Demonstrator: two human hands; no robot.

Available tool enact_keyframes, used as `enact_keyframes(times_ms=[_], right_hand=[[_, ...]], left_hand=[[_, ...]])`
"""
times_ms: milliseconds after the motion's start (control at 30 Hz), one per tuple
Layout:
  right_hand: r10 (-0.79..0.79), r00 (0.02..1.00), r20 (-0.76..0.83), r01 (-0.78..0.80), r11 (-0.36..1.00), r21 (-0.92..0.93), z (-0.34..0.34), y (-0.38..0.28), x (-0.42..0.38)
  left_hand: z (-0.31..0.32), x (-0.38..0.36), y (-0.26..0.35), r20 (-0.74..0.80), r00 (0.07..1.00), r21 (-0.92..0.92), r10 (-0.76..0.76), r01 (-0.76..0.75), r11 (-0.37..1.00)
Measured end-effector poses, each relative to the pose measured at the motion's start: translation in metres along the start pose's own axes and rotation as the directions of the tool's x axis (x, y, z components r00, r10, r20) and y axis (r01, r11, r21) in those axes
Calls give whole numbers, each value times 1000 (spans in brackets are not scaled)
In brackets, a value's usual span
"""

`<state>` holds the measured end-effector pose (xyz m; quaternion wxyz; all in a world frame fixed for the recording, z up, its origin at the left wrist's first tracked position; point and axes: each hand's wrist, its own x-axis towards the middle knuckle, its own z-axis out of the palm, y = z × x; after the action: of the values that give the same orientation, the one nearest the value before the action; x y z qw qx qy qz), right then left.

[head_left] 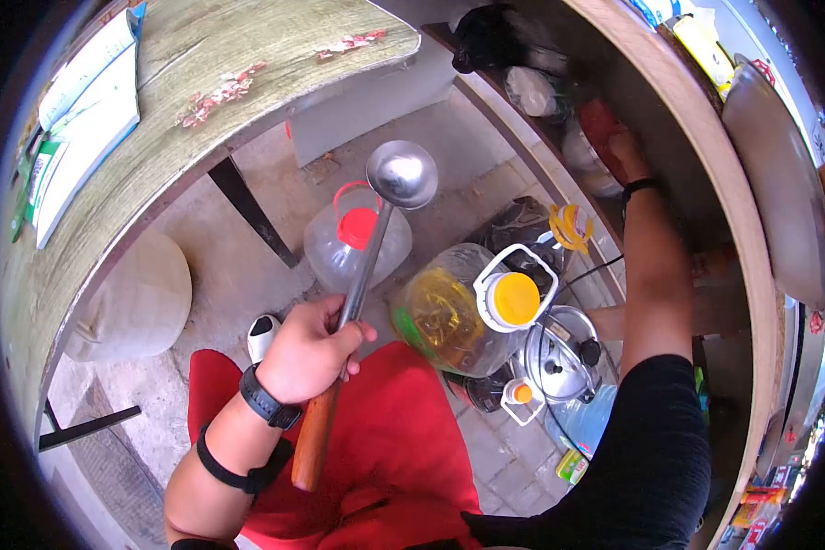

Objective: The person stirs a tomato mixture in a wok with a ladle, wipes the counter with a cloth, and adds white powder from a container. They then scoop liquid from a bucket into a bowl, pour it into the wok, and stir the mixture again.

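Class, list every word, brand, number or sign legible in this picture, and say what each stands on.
No text can be read with certainty.
Open booklet: faint marks, too blurred.
Green-and-white packet beside it: markings too small.
Yellow packet, upper right: too blurred.
Red-and-orange packaging, lower right: too small.
Yellow-green packet on the floor: too small.
Ladle: no lettering visible.

Gap between table (pixel 183 64) and shelf (pixel 522 147), ladle (pixel 365 266) midway
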<state>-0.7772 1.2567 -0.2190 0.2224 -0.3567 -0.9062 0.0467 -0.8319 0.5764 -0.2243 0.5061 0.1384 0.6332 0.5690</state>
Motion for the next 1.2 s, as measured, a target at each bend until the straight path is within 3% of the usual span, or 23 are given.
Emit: enact_keyframes(times_ms=[167,267,333,400,433,567,667,733,800,900,1033,1200], right_hand=[[-6,1000,-29,6,1000,4,-57,13,-39],[-229,964,132,186,942,279,-83,1,-103],[-383,924,-18,379,919,-109,-83,4,-136],[-505,863,-36,466,821,-329,-92,3,-161],[-532,847,-1,498,795,-346,-98,-8,-176],[-372,878,301,472,778,-414,-132,-39,-191],[-472,881,-37,434,837,-334,-162,-99,-155],[-668,709,-227,552,726,-410,-122,-86,-99],[-636,742,-211,535,751,-387,-83,-72,-65],[-403,912,-74,367,884,-290,-46,-46,-51],[-311,950,-3,301,921,-246,-21,-29,-41],[-277,960,47,281,938,-203,1,-18,-26]], left_hand=[[15,11,8,27,996,79,86,-87,993],[28,11,18,31,992,26,124,-125,992],[34,20,16,32,986,-15,166,-165,986],[44,28,18,23,979,-37,200,-199,979],[51,29,24,34,980,-84,196,-193,978],[60,43,21,65,978,-32,196,-194,980],[59,41,14,6,980,-9,201,-201,980],[55,46,8,21,985,6,174,-174,985],[54,46,11,14,988,-10,156,-156,988],[53,51,13,26,993,20,114,-115,993],[53,52,12,17,982,35,188,-189,981],[49,47,16,1,989,92,148,-148,985]])
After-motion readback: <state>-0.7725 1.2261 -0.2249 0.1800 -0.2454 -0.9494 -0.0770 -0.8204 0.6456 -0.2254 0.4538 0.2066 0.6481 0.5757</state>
